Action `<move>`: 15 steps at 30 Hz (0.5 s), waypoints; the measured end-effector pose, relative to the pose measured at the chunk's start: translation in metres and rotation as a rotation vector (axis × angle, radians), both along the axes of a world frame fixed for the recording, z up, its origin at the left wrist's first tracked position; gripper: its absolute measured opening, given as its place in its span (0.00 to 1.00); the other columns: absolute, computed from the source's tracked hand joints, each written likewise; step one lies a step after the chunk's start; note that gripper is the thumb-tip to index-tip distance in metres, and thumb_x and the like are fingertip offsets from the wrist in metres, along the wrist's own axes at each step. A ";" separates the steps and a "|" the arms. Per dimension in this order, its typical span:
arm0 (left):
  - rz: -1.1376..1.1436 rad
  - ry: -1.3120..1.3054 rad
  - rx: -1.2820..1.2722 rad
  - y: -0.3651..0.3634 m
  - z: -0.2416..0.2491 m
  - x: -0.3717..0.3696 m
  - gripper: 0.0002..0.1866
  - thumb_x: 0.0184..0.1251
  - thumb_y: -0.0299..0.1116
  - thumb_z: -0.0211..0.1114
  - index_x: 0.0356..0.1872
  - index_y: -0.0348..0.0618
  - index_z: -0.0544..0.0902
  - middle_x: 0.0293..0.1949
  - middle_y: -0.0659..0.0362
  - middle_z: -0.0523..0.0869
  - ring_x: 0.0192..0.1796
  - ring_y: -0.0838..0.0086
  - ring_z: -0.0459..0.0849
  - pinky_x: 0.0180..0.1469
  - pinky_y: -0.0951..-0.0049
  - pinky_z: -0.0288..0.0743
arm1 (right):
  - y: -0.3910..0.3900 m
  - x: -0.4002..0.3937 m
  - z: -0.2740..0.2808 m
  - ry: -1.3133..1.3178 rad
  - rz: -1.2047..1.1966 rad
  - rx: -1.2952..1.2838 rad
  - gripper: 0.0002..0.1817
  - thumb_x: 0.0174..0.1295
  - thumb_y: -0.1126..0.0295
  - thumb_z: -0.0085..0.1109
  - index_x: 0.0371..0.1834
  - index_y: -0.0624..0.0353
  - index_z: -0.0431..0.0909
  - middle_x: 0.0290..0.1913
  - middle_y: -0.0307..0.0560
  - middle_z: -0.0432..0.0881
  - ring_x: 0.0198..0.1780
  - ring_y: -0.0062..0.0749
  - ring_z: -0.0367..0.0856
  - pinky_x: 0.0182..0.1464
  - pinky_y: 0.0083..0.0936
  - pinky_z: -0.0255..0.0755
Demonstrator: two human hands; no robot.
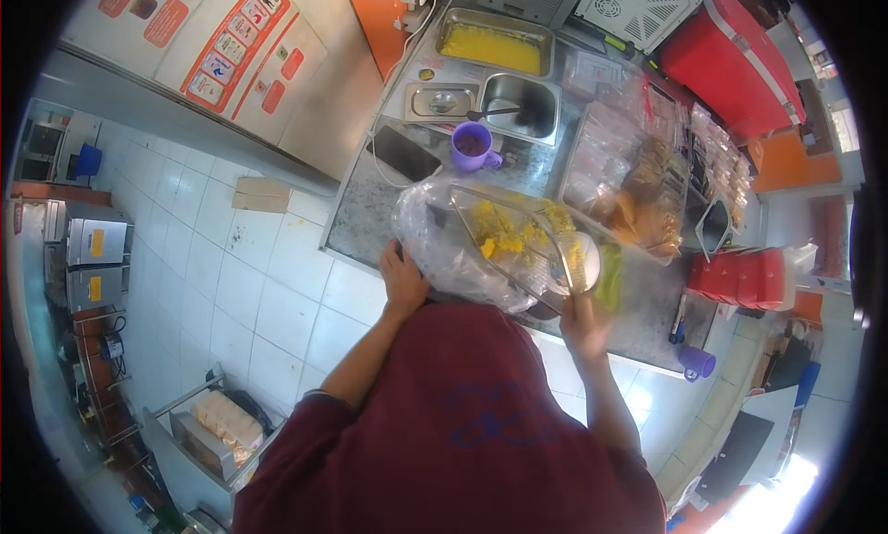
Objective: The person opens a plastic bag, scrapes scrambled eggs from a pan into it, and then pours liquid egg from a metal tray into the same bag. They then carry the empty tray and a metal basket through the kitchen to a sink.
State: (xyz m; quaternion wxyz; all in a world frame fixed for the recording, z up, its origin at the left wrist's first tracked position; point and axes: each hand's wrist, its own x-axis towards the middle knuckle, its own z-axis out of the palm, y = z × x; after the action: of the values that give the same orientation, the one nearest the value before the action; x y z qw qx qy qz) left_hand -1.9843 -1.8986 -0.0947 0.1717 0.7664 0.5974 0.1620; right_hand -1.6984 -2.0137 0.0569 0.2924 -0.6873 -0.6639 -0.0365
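Note:
My right hand [585,323] is closed on the near right corner of a metal-rimmed rectangular pan [572,257]. Clumps of yellow food [504,233] lie in the pan, which is tilted over a large clear plastic bag [430,243]. At the bag's left edge, my left hand [402,277] is closed on the plastic. Beside the pan's right end shows a white round item [585,261], partly covered by the rim. A purple mug [474,147] with dark contents stands just beyond the bag, near a black phone-like slab [404,153] with a white cable.
Farther back on the counter [356,210] sit a tray of yellow food [495,46], a steel container [529,99] holding a dark-handled utensil, and a lidded one [441,101]. Packaged goods [629,178] crowd the right. Another purple mug [696,362] is at the right edge.

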 end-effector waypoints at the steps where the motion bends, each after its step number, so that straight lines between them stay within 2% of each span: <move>1: 0.011 -0.004 0.004 0.002 -0.006 0.000 0.37 0.49 0.34 0.67 0.61 0.30 0.64 0.62 0.36 0.60 0.63 0.40 0.60 0.66 0.47 0.54 | 0.001 -0.003 -0.005 0.016 0.008 -0.021 0.08 0.49 0.81 0.58 0.23 0.58 0.69 0.19 0.47 0.71 0.19 0.40 0.72 0.21 0.36 0.67; 2: 0.052 0.004 0.020 0.005 -0.012 -0.002 0.37 0.49 0.34 0.67 0.61 0.30 0.64 0.62 0.36 0.61 0.62 0.41 0.60 0.66 0.47 0.54 | 0.003 -0.004 -0.007 0.032 0.019 -0.041 0.08 0.48 0.81 0.58 0.23 0.58 0.68 0.19 0.46 0.71 0.19 0.39 0.72 0.20 0.36 0.66; 3: 0.093 0.015 0.036 0.009 -0.012 -0.004 0.37 0.49 0.34 0.67 0.61 0.30 0.64 0.62 0.36 0.61 0.62 0.41 0.61 0.66 0.47 0.55 | 0.005 -0.002 -0.006 0.073 0.067 -0.023 0.10 0.46 0.83 0.60 0.20 0.58 0.67 0.18 0.50 0.70 0.19 0.45 0.72 0.20 0.38 0.63; 6: 0.203 0.021 0.062 0.030 -0.008 -0.015 0.36 0.50 0.32 0.66 0.62 0.31 0.64 0.62 0.35 0.61 0.62 0.41 0.61 0.65 0.48 0.55 | 0.010 -0.001 -0.009 0.026 0.277 0.092 0.13 0.42 0.84 0.60 0.18 0.57 0.65 0.17 0.47 0.68 0.16 0.42 0.69 0.17 0.37 0.61; 10: 0.218 0.004 0.072 0.051 -0.004 -0.041 0.36 0.50 0.31 0.64 0.63 0.32 0.62 0.61 0.36 0.63 0.62 0.42 0.61 0.65 0.48 0.55 | 0.023 -0.010 -0.006 0.019 0.306 0.102 0.15 0.37 0.84 0.59 0.17 0.56 0.62 0.16 0.45 0.65 0.14 0.39 0.67 0.14 0.35 0.58; 11: 0.300 -0.059 0.021 0.053 -0.004 -0.045 0.36 0.53 0.35 0.67 0.62 0.31 0.62 0.58 0.36 0.67 0.62 0.46 0.63 0.65 0.53 0.57 | 0.025 -0.013 -0.005 0.003 0.324 0.116 0.15 0.36 0.84 0.59 0.16 0.56 0.62 0.16 0.45 0.64 0.14 0.39 0.67 0.14 0.35 0.58; 14: 0.469 -0.581 -0.353 0.043 -0.009 -0.024 0.36 0.56 0.40 0.68 0.60 0.29 0.62 0.53 0.38 0.71 0.60 0.52 0.68 0.62 0.58 0.61 | 0.030 -0.014 -0.003 0.031 0.356 0.089 0.15 0.33 0.84 0.59 0.16 0.57 0.61 0.16 0.45 0.64 0.14 0.38 0.67 0.14 0.35 0.58; 15: 0.514 -0.643 -0.517 0.037 0.018 -0.005 0.36 0.59 0.43 0.66 0.60 0.29 0.61 0.46 0.42 0.75 0.51 0.58 0.76 0.52 0.63 0.71 | 0.031 -0.014 -0.001 0.053 0.367 0.065 0.15 0.32 0.83 0.58 0.16 0.57 0.61 0.16 0.45 0.64 0.14 0.38 0.67 0.14 0.35 0.58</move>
State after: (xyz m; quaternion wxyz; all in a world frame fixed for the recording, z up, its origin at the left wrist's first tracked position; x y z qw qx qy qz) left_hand -1.9889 -1.8614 -0.0762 0.4867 0.4376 0.7047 0.2740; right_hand -1.7124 -1.9829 0.0555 0.3337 -0.5456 -0.7686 0.0141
